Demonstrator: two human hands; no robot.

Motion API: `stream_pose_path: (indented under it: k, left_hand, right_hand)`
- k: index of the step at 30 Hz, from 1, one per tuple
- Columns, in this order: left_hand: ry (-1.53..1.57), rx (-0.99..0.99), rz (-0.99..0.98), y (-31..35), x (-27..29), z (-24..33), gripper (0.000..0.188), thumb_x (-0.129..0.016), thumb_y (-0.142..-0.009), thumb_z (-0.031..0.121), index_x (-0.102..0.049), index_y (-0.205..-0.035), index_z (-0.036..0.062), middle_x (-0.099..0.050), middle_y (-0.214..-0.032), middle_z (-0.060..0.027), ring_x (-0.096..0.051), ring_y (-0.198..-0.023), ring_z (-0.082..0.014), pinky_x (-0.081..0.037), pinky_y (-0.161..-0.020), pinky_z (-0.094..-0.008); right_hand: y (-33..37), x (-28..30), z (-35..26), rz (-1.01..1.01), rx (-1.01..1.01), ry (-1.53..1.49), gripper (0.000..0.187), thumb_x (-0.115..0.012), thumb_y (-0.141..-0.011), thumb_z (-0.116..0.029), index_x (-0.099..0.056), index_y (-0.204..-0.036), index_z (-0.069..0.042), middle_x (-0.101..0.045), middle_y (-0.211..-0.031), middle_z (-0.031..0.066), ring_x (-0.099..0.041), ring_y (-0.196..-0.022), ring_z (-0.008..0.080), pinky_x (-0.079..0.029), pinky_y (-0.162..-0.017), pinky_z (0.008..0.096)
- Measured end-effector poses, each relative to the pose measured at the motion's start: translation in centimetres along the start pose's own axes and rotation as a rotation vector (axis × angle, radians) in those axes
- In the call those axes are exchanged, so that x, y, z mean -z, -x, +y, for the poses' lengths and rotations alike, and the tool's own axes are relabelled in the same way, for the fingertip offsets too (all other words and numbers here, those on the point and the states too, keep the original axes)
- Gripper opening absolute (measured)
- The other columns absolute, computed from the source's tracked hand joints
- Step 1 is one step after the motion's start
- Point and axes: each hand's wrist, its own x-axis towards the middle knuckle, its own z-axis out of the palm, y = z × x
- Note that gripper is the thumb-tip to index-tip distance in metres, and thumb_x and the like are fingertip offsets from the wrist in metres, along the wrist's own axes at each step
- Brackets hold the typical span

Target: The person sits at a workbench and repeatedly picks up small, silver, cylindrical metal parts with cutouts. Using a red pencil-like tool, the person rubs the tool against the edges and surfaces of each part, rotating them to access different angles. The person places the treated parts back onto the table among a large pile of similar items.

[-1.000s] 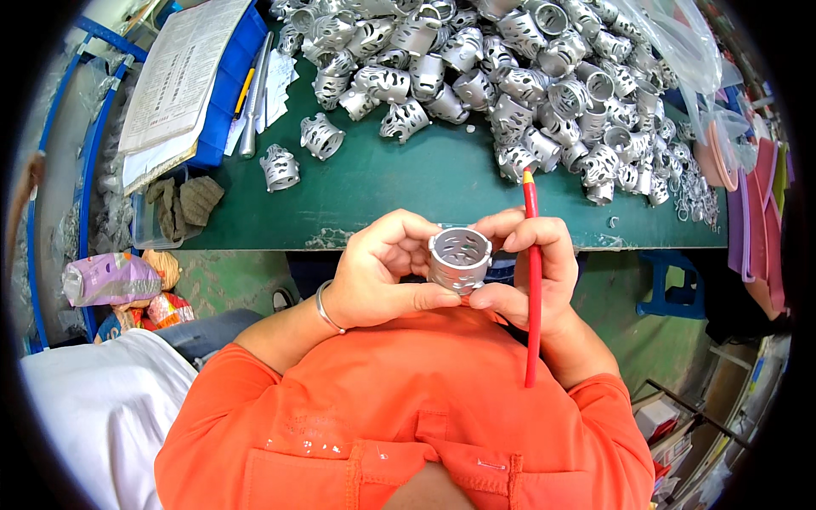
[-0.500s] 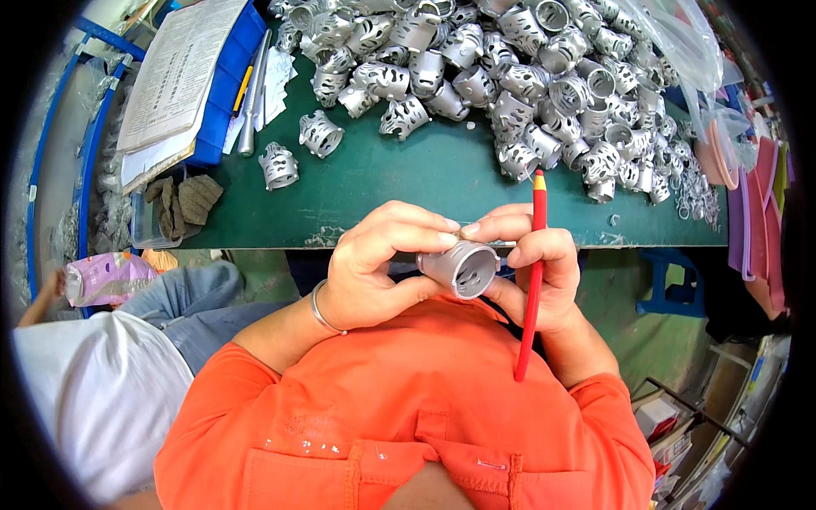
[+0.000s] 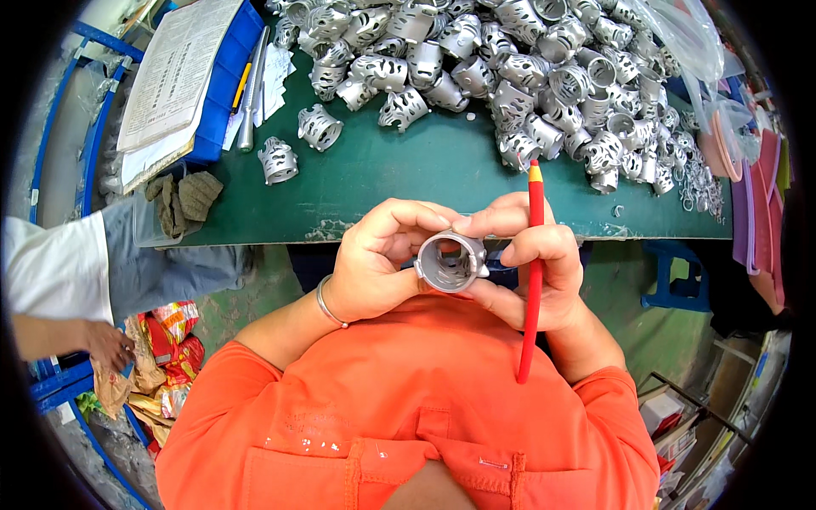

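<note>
Between my two hands, just off the table's near edge, is a grey metal sleeve (image 3: 447,265), a short hollow tube with cut-out openings. One open end faces up toward me. My left hand (image 3: 374,255) is closed on its left side, thumb below and fingertips above. My right hand (image 3: 557,276) pinches its right side with thumb and fingers. That same hand also holds a red pencil (image 3: 534,289), upright between its fingers, with the yellow-ringed tip pointing away from me. Beyond, many similar sleeves lie in a pile (image 3: 510,76) on the green table (image 3: 399,183).
Two loose sleeves lie left of the pile, one a nearer sleeve (image 3: 278,161). Printed papers (image 3: 174,76) lie over a blue tray (image 3: 228,85) at far left, near grey-brown cloths (image 3: 197,197). A blue stool (image 3: 676,276) stands right. Another person's hand (image 3: 109,344) is over crinkled packages.
The sleeve has turned in my fingers, its open end now facing left and up instead of right. At left, the other person has shifted, and the purple package is out of sight.
</note>
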Motion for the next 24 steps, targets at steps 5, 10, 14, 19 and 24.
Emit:
stream_pose_path:
  k: [5, 10, 14, 19, 24]
  left_hand:
    - [0.009, -0.041, -0.015, 0.3, -0.1, -0.2, 0.040, -0.064, -0.077, -0.012, -0.046, -0.110, 0.0008, -0.052, -0.120, -0.0192, -0.055, -0.111, -0.0243, -0.048, -0.093, -0.0366]
    - [-0.013, -0.011, 0.045, 0.3, -0.6, -0.1, 0.046, -0.068, -0.074, -0.010, -0.046, -0.112, 0.0019, -0.053, -0.119, -0.0206, -0.057, -0.108, -0.0266, -0.050, -0.089, -0.0373]
    - [0.247, 0.467, 0.092, -0.4, -0.4, 1.7, 0.049, -0.068, -0.079, 0.002, -0.043, -0.121, -0.0017, -0.055, -0.117, -0.0187, -0.057, -0.108, -0.0249, -0.050, -0.090, -0.0362]
    - [0.512, 0.478, 0.108, -0.3, 0.1, 1.1, 0.050, -0.057, -0.091, 0.030, -0.040, -0.125, -0.0024, -0.054, -0.116, -0.0140, -0.057, -0.106, -0.0211, -0.052, -0.087, -0.0368]
    - [0.520, 0.401, 0.185, -0.8, -0.1, 1.1, 0.055, -0.062, -0.087, 0.028, -0.039, -0.128, -0.0011, -0.054, -0.117, -0.0124, -0.056, -0.108, -0.0218, -0.049, -0.090, -0.0375]
  right_hand:
    - [0.1, -0.1, -0.2, -0.019, 0.027, -0.001, 0.045, -0.079, -0.058, 0.001, -0.047, -0.088, -0.012, -0.064, -0.104, 0.0144, -0.057, -0.085, 0.0246, -0.040, -0.076, 0.0358]
    - [0.2, 0.1, -0.4, -0.058, 0.091, 0.043, 0.044, -0.077, -0.059, 0.003, -0.047, -0.087, -0.012, -0.064, -0.105, 0.0148, -0.058, -0.080, 0.0259, -0.040, -0.076, 0.0359]
    - [0.2, 0.0, -0.4, -0.013, 0.095, 0.048, 0.045, -0.077, -0.059, 0.004, -0.046, -0.088, -0.012, -0.064, -0.104, 0.0148, -0.059, -0.078, 0.0267, -0.041, -0.076, 0.0357]
    - [0.2, 0.0, 0.3, -0.019, 0.053, -0.007, 0.047, -0.076, -0.061, 0.005, -0.044, -0.093, -0.010, -0.062, -0.106, 0.0160, -0.058, -0.088, 0.0285, -0.043, -0.079, 0.0380]
    - [0.8, -0.7, 0.4, 0.121, -0.114, -0.032, 0.045, -0.076, -0.067, 0.002, -0.044, -0.097, -0.008, -0.058, -0.116, 0.0197, -0.056, -0.102, 0.0275, -0.044, -0.085, 0.0384]
